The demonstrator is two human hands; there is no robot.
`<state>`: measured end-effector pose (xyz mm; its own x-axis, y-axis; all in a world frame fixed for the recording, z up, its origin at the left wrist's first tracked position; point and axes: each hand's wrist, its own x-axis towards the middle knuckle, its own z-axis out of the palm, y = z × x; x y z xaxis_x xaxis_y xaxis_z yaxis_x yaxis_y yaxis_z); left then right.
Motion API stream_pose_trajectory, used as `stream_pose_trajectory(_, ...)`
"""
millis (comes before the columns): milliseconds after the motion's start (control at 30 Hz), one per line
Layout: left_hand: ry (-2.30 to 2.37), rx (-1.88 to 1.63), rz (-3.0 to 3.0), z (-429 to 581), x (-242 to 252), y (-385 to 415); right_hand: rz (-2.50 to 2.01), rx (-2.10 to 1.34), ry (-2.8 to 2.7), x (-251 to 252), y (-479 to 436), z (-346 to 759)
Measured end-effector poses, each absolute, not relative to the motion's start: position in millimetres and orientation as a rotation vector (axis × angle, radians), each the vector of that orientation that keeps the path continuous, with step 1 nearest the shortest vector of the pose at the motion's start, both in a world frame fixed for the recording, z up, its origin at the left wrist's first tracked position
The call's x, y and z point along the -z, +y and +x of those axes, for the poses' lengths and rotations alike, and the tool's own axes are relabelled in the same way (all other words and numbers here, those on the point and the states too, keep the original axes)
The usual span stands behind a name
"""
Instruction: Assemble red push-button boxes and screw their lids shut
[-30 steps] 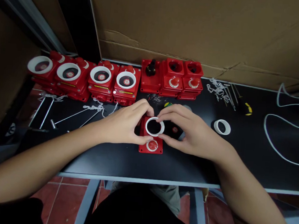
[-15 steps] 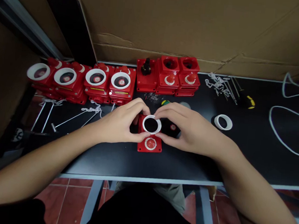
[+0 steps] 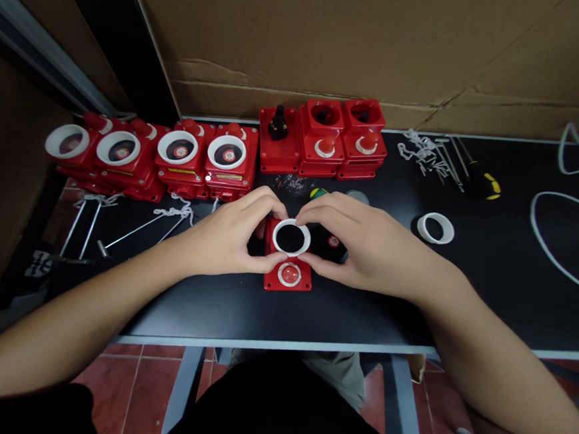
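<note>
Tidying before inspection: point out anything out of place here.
A second white plastic ring lies loose on the black table, right of the held white ring in the right hand's grip. Grey bits are scattered before the red button boxes.

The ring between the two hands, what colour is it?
White. The ring sits on a red box; the head view shows it clearly.

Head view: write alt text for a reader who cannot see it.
The left hand and right hand pinch a white ring atop a small red box on a black table. More red boxes line the back edge before a cardboard wall; a spare ring lies to the right.
</note>
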<state>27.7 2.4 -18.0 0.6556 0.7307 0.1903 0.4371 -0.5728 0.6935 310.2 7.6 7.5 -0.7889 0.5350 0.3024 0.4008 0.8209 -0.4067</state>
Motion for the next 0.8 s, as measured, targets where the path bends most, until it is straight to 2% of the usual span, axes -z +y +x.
stream_pose_trajectory(333, 0.918, -0.559, 2.253, 28, 19, 3, -0.737, -0.439, -2.595, -8, 6, 308)
stream_pose_trajectory(600, 1.002, -0.608, 2.075, 29, 22, 1, -0.750, -0.783, -2.462, -7, 11, 309)
stream_pose_trajectory(800, 1.011, -0.675, 1.998, 30, 25, 0, -0.798, -0.883, -2.419, -2, 17, 311)
